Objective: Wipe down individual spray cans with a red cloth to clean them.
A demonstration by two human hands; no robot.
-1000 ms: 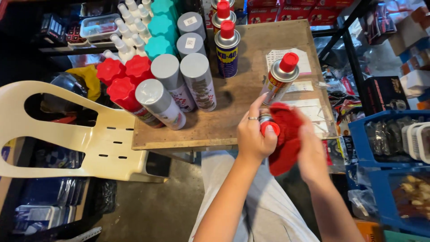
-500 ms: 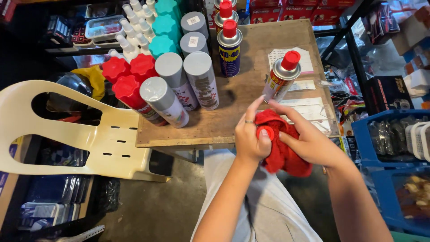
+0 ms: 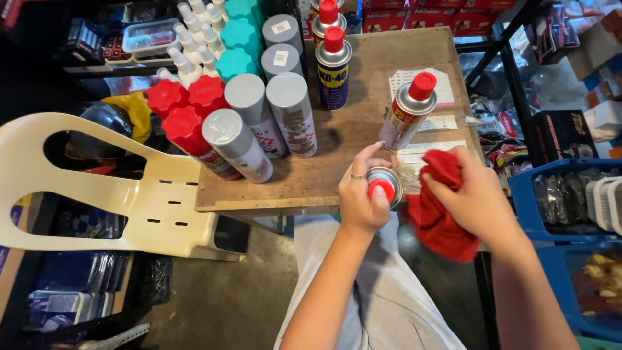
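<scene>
At the near edge of the wooden table, our left hand wraps a small spray can, its long axis upright toward us. Just beside it, our right hand bunches a red cloth, fingers closed.

Cans on table, chair left, crate right
</scene>
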